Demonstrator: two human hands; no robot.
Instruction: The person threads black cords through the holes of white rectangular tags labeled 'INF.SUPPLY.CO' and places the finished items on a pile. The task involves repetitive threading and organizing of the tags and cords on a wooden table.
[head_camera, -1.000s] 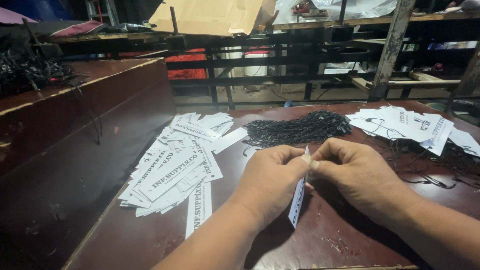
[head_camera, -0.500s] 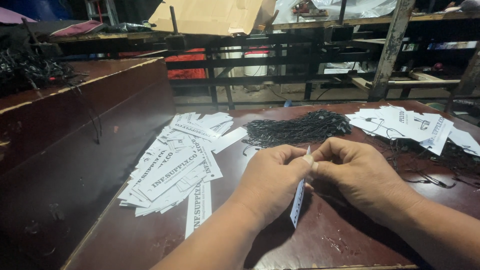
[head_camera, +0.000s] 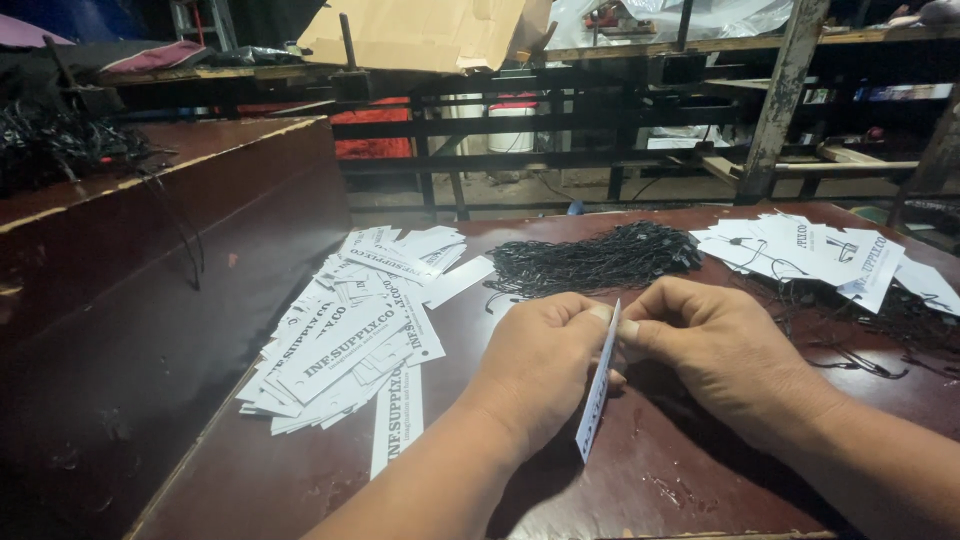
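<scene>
My left hand and my right hand meet over the dark red table, fingertips pinched together on the top end of a long white paper tag that hangs edge-on between them. A spread pile of white printed tags lies to the left of my left hand. Behind my hands sits a bundle of black strings. A second heap of white tags with black strings through them lies at the far right.
A higher dark red bench runs along the left, with tangled black strings on top. Dark metal racks and a cardboard sheet stand behind the table. Loose black strings trail by my right hand.
Both hands stay pinched on the tag; its top end has shifted slightly between the fingers. Nothing else has moved.
</scene>
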